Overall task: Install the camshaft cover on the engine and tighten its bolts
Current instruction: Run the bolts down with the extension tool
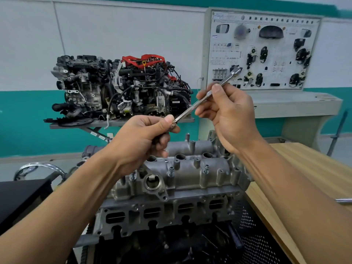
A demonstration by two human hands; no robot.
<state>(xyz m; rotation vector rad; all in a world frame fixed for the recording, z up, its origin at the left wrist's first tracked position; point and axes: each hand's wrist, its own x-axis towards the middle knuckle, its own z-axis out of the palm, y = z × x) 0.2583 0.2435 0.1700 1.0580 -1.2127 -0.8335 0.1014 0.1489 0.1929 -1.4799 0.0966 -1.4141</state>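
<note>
**Both hands on the driver bar, cover seated on the head**

The camshaft cover (192,168) lies on top of the engine (162,212), in the near centre of the scene, below both hands. It is a cast grey metal piece with round wells and raised bosses. It looks rigid and fairly heavy, with dry, rough surfaces that should not slip. If it has to be shifted, its two long edges or its end bosses look like the safest places to hold it, keeping fingers out of the wells. Several bolts (171,169) stand in their bosses; whether they are snug cannot be told.

A slim chrome bar (198,102) is held above the cover, slanting from near left up to far right.

- **Left hand** (150,134): fingers curled, with thumb and forefinger pinching the bar's near end. Whether a small fitting sits there cannot be told.
- **Right hand** (226,109): fingers wrapped round the bar's middle, thumb pressing on top.

The bar is stiff, light and smooth, and its knurled stretch probably gives the best grip for turning.

A wooden bench (304,168) stands at the right with another chrome tool (344,200) at its edge. A second engine (118,88) sits far left, and a training board (262,50) far right.
</note>
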